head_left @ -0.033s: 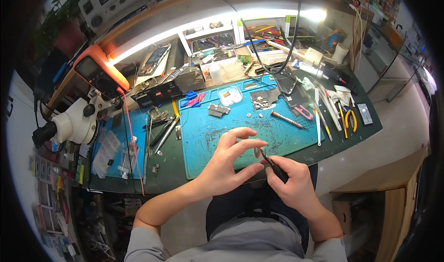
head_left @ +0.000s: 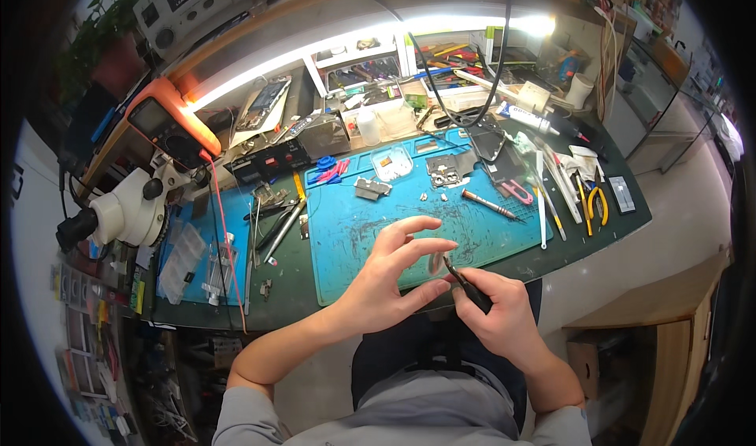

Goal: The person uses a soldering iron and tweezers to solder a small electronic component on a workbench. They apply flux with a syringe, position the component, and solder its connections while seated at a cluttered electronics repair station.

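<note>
In front of me, over the near edge of the blue work mat [head_left: 354, 265], my left hand [head_left: 386, 277] spans a small, thin, shiny piece [head_left: 436, 263] between thumb and index finger. The other fingers are spread and curved. My right hand [head_left: 494, 308] is closed round a black hand tool [head_left: 471, 291], whose narrow tip points up and left, right beside the shiny piece. I cannot tell whether the tip touches it. The far end of the tool is hidden in my palm.
A screwdriver [head_left: 488, 203], a phone part [head_left: 449, 169] and a clear dish [head_left: 391, 162] lie on the mat. Yellow-handled pliers [head_left: 598, 203] are at right. An orange multimeter [head_left: 175, 122] and a white microscope [head_left: 122, 210] stand at left. A black cable [head_left: 504, 44] hangs over the back.
The shiny piece looks very slightly shifted or tilted between my left fingers. Both hands otherwise stay in place.
</note>
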`<state>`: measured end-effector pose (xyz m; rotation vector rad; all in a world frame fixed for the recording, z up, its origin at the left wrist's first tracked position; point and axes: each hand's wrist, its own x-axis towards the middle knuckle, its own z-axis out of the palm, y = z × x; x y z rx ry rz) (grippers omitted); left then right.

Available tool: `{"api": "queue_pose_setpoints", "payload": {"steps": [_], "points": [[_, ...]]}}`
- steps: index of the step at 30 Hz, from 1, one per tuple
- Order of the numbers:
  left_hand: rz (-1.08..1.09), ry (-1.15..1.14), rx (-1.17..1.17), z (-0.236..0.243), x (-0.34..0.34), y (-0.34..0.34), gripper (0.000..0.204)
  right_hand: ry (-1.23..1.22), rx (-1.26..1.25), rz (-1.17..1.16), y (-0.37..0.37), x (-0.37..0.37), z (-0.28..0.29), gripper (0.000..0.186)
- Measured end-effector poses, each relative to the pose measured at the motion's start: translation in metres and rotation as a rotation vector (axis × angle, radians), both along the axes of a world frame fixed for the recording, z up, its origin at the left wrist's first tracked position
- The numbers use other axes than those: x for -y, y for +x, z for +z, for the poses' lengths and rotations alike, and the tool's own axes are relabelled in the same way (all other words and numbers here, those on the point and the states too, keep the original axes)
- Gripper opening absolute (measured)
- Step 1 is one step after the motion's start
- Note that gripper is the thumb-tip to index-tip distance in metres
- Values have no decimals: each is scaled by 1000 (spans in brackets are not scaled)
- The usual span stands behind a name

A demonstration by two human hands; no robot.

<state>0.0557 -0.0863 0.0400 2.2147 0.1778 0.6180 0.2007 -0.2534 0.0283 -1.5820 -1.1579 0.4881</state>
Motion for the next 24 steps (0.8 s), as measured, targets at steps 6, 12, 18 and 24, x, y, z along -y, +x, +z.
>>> {"api": "queue_pose_setpoints", "payload": {"steps": [6, 12, 18, 24], "points": [[-305, -308, -308, -5, -17, 2, 50, -260, -613, 256, 19, 16, 6, 24], [-127, -974, -256, -15, -10, 6, 64, -209, -482, 220, 18, 19, 11, 29], [-399, -1018, -479, 20, -12, 16, 65, -109, 339, 206, 10, 24, -4, 26], [-349, -188, -386, 38, 10, 29, 57, -107, 425, 90, 11, 25, -17, 26]]}}
